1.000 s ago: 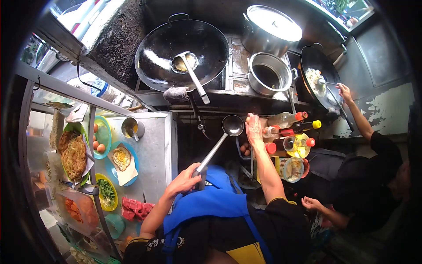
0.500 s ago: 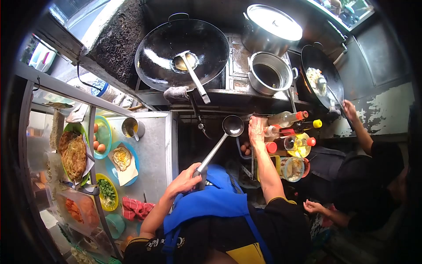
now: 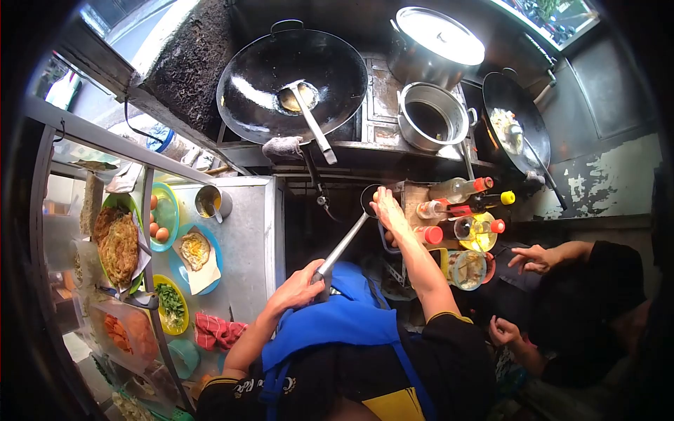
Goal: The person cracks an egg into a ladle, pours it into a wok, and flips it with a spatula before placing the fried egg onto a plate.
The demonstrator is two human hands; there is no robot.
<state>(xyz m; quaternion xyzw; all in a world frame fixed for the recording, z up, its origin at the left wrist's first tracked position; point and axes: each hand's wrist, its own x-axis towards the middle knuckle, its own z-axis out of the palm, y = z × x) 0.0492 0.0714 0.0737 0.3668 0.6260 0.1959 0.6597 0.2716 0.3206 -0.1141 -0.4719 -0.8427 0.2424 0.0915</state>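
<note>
My left hand (image 3: 298, 286) is closed round the handle of a long ladle (image 3: 342, 245). The ladle's dark bowl is partly hidden behind my right hand (image 3: 390, 212), whose fingers are over it. A brown egg, mostly covered by those fingers, shows at their tips. Just right of my right hand is a crate (image 3: 415, 192) with sauce bottles (image 3: 453, 188) and a red-capped jar (image 3: 428, 234). Ahead, a large wok (image 3: 246, 70) holds a metal spatula (image 3: 314, 126) resting in a little oil.
A lidded pot (image 3: 435, 49) and an open pot (image 3: 430, 116) stand on the stove. A co-worker's hands (image 3: 533, 258) are at the right, below a second wok (image 3: 537, 133) with food and a utensil. Left counter: fried egg (image 3: 195, 251), greens (image 3: 170, 305), red cloth (image 3: 216, 331), metal cup (image 3: 209, 202).
My right hand has moved left from the crate's edge to the ladle's bowl. The co-worker's hand has let go of the utensil in the right wok and come down.
</note>
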